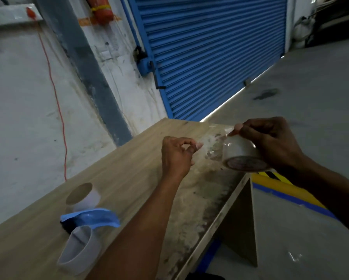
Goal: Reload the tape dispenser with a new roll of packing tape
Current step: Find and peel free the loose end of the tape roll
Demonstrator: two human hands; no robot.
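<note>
Over the far right corner of the table (129, 178), your right hand (270, 144) grips the new roll of packing tape (242, 154), fingers curled over its top and its printed core face turned toward you. Your left hand (177, 152) pinches the free end of the clear tape strip (212, 144) between thumb and fingertips, so the film spans the short gap between both hands. That hold likely serves to peel a starter length off before threading; keeping the strip taut stops it folding back on itself. The roll hangs just past the table's right edge, above the grey floor (321, 98) and its yellow and blue marking (286, 188), so a slip would drop it off the table. The blue tape dispenser (92, 218) lies well apart, near the left front of the table, beside two bare-looking rolls or cores: one at its far side (82, 196), one nearer you (78, 251). Which is the spent core, you cannot tell. Your left forearm crosses the table between strip and dispenser. Open table lies between hands and dispenser, room enough to carry the roll across; mind the sticky strip touching the dusty, smeared wood below it.
</note>
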